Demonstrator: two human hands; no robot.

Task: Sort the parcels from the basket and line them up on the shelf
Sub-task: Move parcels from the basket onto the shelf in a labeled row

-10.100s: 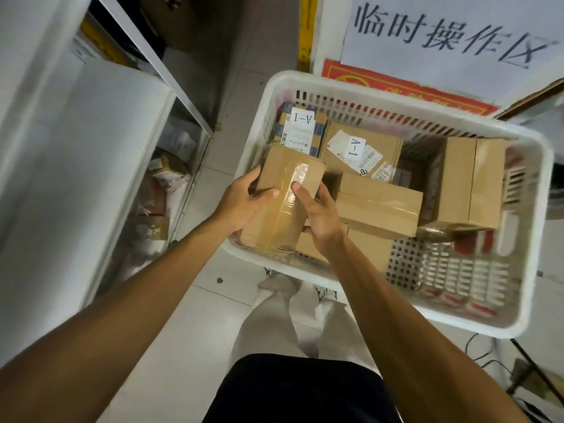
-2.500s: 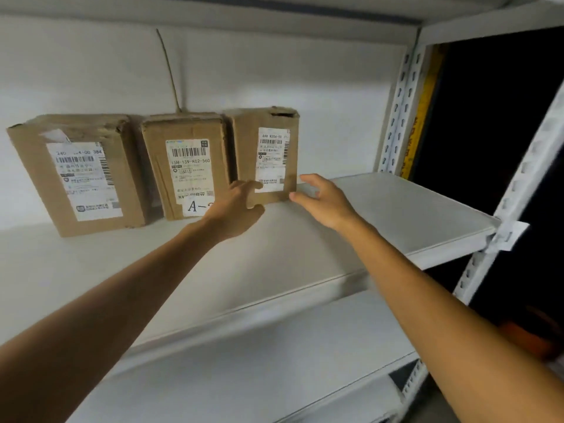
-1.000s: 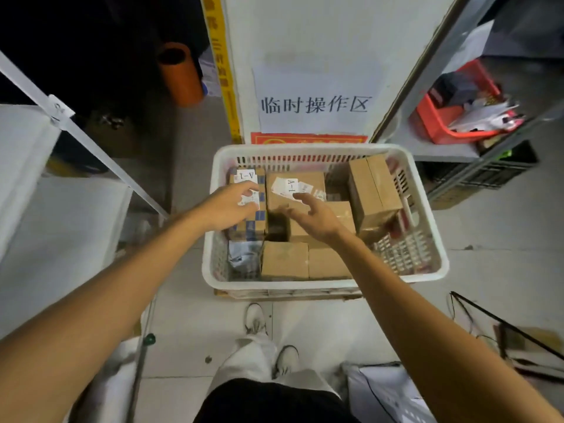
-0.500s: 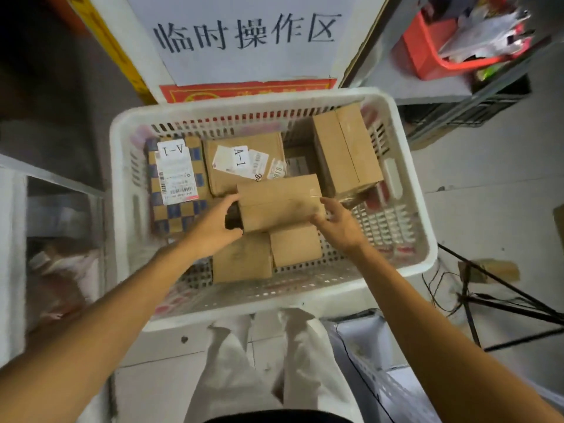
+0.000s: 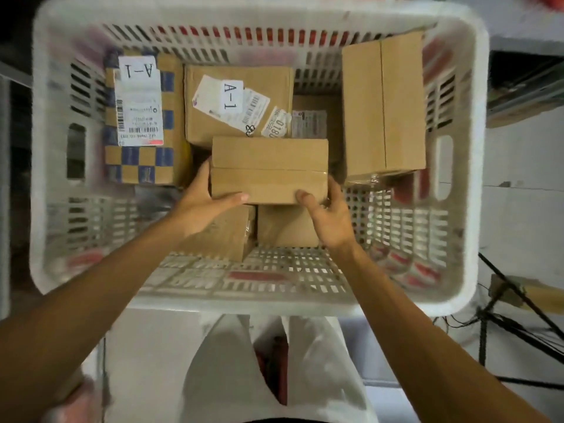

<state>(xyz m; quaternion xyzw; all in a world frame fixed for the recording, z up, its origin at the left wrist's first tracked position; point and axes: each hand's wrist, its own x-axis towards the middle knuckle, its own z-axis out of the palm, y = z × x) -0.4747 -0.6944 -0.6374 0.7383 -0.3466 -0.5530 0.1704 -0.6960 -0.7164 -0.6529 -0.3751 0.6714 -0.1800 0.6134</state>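
Left hand (image 5: 203, 203) and right hand (image 5: 328, 215) grip the plain cardboard parcel (image 5: 269, 169) by its short ends, its long axis crosswise at frame centre.

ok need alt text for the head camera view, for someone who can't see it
Seen from above, a person's left hand and right hand grip a plain brown cardboard parcel by its ends over a white slatted plastic basket. Other parcels lie in the basket, among them a blue-checked box and a brown box, both labelled A-1.

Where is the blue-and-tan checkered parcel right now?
In the head view, the blue-and-tan checkered cardboard parcel lies in the white plastic basket's far-left corner, left of the brown cardboard box labelled A-1.
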